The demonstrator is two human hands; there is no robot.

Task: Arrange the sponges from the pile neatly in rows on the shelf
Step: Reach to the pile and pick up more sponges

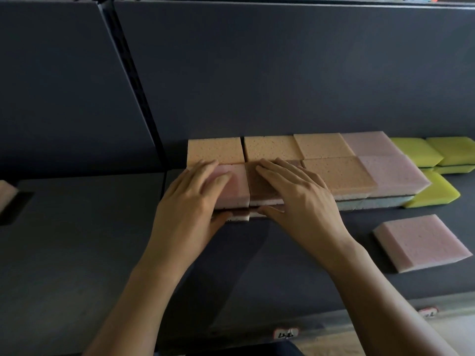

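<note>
On the dark shelf [295,265], square sponges lie in two rows against the back panel. Orange sponges [216,150] fill the back row, with pink ones [372,145] to their right. My left hand [190,209] grips a pink sponge [240,182] at the front left, fingers on top and thumb under its front edge. My right hand [303,199] grips the brown sponge [259,191] beside it in the same way. Both sponges sit on top of lower ones. A single pink sponge [421,242] lies loose at the front right.
Yellow sponges [416,151] sit at the far right, one [437,192] leaning against the front row. Part of another sponge [6,194] shows at the left edge. The shelf's front rail carries price labels [286,333]. A vertical post [133,83] divides the back panels.
</note>
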